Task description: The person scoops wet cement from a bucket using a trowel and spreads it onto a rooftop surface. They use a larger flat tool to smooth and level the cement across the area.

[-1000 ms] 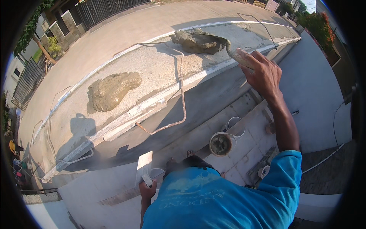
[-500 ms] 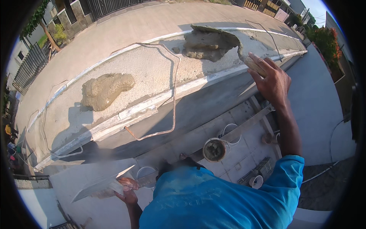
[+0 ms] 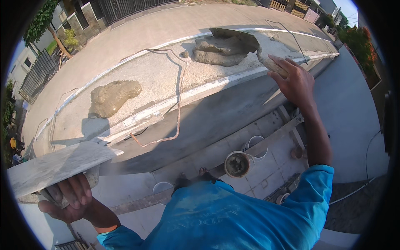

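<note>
in the head view, my right hand (image 3: 295, 81) wraps the handle of a trowel (image 3: 248, 41), blade on wet mortar (image 3: 218, 56) atop the wall (image 3: 156, 81). my left hand (image 3: 71, 195) grips a float (image 3: 62, 164) from beneath, probably keeping its face free; it's higher than half a second ago.

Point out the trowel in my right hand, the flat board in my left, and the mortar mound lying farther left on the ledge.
Trowel (image 3: 249, 41): head view, on the blade.
Flat board (image 3: 66, 163): head view, middle of its broad face.
Mortar mound (image 3: 113, 98): head view, middle of its top.
</note>
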{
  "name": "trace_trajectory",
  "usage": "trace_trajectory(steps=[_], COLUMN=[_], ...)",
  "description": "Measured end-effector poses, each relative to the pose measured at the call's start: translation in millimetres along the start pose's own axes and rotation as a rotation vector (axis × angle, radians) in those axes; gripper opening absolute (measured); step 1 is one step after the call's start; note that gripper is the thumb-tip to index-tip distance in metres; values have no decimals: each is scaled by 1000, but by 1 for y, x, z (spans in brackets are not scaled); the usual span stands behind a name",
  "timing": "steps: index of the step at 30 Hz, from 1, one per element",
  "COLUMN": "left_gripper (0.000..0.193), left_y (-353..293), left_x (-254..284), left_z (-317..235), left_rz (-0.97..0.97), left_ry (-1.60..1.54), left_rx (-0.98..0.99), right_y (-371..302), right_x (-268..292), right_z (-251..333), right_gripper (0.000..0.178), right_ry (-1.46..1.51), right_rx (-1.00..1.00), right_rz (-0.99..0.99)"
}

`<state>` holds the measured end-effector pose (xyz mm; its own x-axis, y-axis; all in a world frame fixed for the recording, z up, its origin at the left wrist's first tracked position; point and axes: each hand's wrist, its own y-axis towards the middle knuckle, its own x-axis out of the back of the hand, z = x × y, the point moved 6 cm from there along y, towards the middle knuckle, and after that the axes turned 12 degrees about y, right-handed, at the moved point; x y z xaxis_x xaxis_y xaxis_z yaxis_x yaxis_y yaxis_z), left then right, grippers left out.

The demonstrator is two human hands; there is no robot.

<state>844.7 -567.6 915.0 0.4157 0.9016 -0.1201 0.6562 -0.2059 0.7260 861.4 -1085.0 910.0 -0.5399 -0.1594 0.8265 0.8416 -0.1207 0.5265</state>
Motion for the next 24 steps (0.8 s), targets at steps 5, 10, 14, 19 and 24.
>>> trace_trajectory(steps=[5, 10, 14, 19, 24], left_gripper=[50, 48, 32, 28, 21], left_y=[82, 154, 183, 193, 202], left_x=[-13, -78, -120, -182, -204], left_z=[62, 108, 145, 212, 232], left_rz=[197, 62, 77, 2, -80], left_ry=[-118, 95, -23, 6, 7], left_rx=[94, 105, 175, 148, 16], right_y=[9, 6, -5, -8, -17], right_x=[6, -15, -53, -52, -49], right_z=[-19, -57, -19, 30, 64], right_gripper=[45, 49, 46, 46, 50], right_ry=[118, 959, 1999, 2296, 2173], right_rx=[-11, -431, -538, -497, -518], right_rz=[-138, 90, 180, 279, 314])
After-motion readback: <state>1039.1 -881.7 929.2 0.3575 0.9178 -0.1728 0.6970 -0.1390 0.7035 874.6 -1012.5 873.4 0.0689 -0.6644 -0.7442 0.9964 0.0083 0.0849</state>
